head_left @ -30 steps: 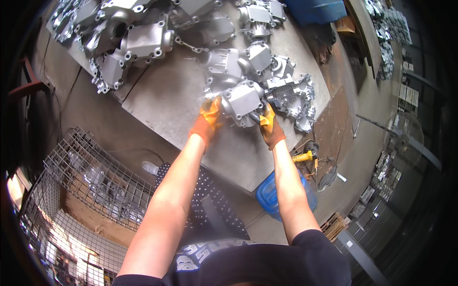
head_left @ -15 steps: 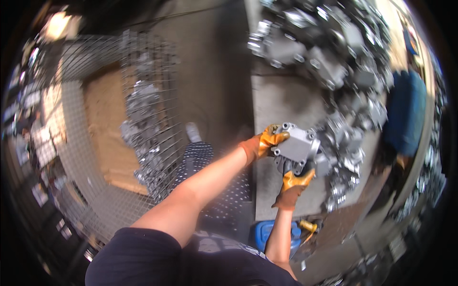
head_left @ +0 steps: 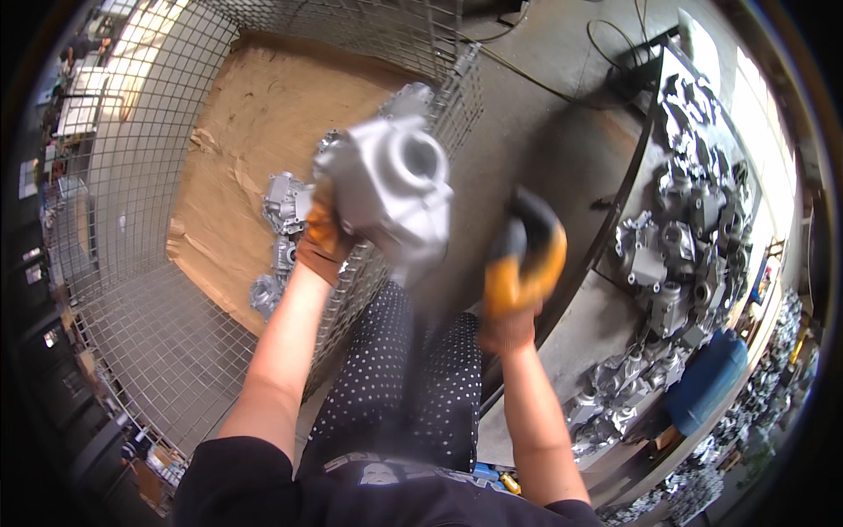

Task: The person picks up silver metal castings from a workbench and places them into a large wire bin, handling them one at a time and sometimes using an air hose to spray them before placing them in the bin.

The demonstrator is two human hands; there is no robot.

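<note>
Gripping metal casting (head_left: 386, 180) with left hand (head_left: 323, 235) at lower-left side, likely for support | with right hand (head_left: 520, 288) empty, fingers curled, blurred | near wire basket (head_left: 158, 325)

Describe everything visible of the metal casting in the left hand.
The casting is a blocky, silver-grey, metallic-looking housing with a matte surface. A round collar around a dark opening faces up and to the right. The gloved left hand grips its lower left side, holding it up and tilted; in the picture it overlaps the side of the wire-mesh basket. The gloved right hand is apart from it. Blur hides finer detail.
</note>
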